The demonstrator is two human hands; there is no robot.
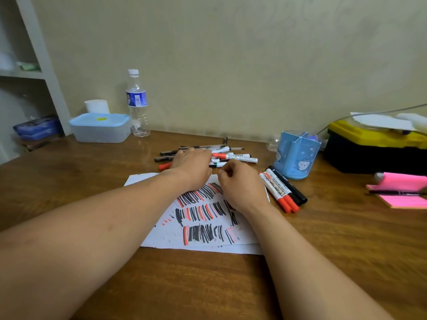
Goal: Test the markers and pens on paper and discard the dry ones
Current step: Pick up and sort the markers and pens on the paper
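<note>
A white paper covered with black and red test strokes lies in front of me on the table. Behind it is a pile of pens and markers. My left hand lies over the pile with its fingers curled round a black marker that sticks out to the right. My right hand hovers over the paper's far edge, fingers curled, with the fingertips close to that marker's end. Whether they pinch it is hidden. Three capped markers, two red and one black, lie to the right of the paper.
A blue pen holder stands right of the pile, with a yellow and black box behind it. Pink sticky notes with a pen lie far right. A water bottle and a lidded plastic box stand at the back left.
</note>
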